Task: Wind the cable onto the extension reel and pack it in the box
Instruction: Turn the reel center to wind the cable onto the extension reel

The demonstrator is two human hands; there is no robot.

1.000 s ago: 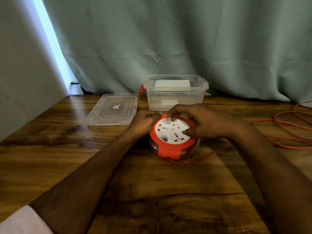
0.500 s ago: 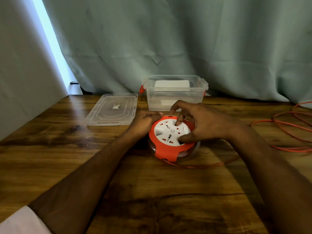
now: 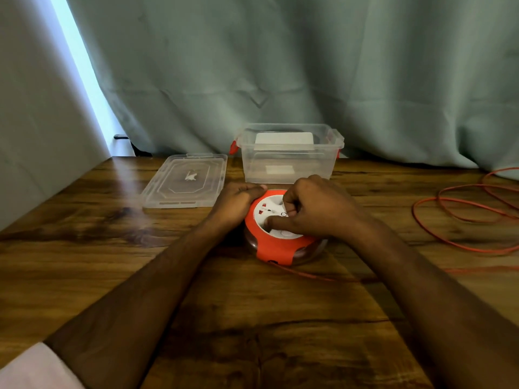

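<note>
The orange extension reel [image 3: 276,248] with a white socket face lies flat on the wooden table at the centre. My left hand [image 3: 237,203] grips its left rim. My right hand [image 3: 314,210] rests on the white face, thumb and fingers pressed into it. A thin orange cable [image 3: 460,228] leaves the reel's front, runs right under my right forearm and lies in loose loops at the table's right side. The clear plastic box [image 3: 289,167] with orange latches stands open just behind the reel.
The box's clear lid [image 3: 185,179] lies flat to the left of the box. A green curtain [image 3: 280,66] hangs close behind the table. A white label shows through the box walls.
My right hand has turned on the reel's white face, its thumb swinging from the right side round to the lower left. The cable loops on the right have drawn in and shifted.
</note>
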